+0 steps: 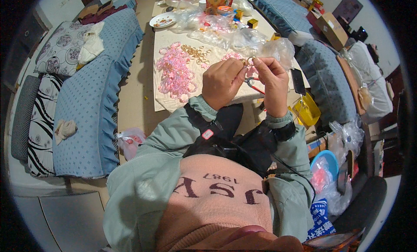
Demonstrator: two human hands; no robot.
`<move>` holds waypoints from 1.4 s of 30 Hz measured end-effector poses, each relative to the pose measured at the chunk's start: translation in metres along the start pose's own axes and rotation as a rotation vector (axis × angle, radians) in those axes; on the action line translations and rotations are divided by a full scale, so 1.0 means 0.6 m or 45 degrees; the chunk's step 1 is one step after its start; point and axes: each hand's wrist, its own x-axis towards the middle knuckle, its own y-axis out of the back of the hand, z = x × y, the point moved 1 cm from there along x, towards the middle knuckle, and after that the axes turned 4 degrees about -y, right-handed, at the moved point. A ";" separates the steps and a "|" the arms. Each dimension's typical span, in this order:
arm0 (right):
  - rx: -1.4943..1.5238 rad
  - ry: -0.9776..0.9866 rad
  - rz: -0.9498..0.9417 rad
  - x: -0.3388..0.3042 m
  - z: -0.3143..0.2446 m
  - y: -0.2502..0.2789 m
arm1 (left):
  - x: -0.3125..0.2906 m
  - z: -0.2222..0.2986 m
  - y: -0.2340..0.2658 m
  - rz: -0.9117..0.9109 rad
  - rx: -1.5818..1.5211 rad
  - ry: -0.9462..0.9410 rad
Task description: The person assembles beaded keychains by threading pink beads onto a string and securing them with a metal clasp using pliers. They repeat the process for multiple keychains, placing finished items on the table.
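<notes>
Both my hands are raised close together over the near right part of the table. My right hand (pixel 273 80) pinches a small gold-coloured ring clasp (pixel 250 60) between thumb and fingertips. Beside it, my left hand (pixel 222 81) is closed in a pinch, its fingertips near the clasp; what they hold is too small to make out. Pink beads show just below and behind the fingertips. Red-handled pliers (pixel 256 87) lie below, partly hidden by my hands. To the left spreads a heap of pink bead strands (pixel 173 71), with loose gold-coloured clasps (pixel 196 54) next to it.
Clear plastic bags (pixel 249 38), a white plate (pixel 163 20) and a red package (pixel 220 0) stand farther back on the table (pixel 161 105). A phone (pixel 298 81) and a yellow basket (pixel 307 109) are at the right. Blue-covered sofas (pixel 89 108) flank the table.
</notes>
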 end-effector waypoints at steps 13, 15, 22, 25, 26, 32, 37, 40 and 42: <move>-0.013 -0.003 -0.024 -0.004 0.001 -0.004 | -0.007 -0.009 -0.005 -0.294 -0.749 0.599; 0.005 0.019 -0.066 -0.004 0.005 -0.002 | -0.007 -0.016 0.003 -0.436 -1.175 0.847; 0.036 0.059 -0.284 0.000 0.006 0.009 | -0.016 -0.038 0.007 -0.717 -2.516 1.141; 0.002 0.048 -0.258 -0.005 0.005 0.006 | -0.022 -0.039 -0.004 -0.645 -2.583 1.143; -0.018 0.048 -0.223 -0.005 0.004 0.005 | -0.024 -0.040 -0.005 -0.607 -2.395 1.151; 0.014 0.032 -0.130 -0.005 -0.009 0.004 | -0.012 -0.033 0.000 -0.531 -1.783 0.914; -0.026 0.027 -0.103 -0.005 -0.015 0.000 | -0.009 -0.015 0.001 -0.373 -1.692 0.923; -0.054 0.036 -0.097 -0.005 -0.017 0.000 | -0.009 -0.014 -0.002 -0.393 -1.708 0.882; -0.036 0.008 -0.096 -0.006 -0.016 -0.001 | -0.011 -0.018 -0.004 -0.445 -1.645 0.888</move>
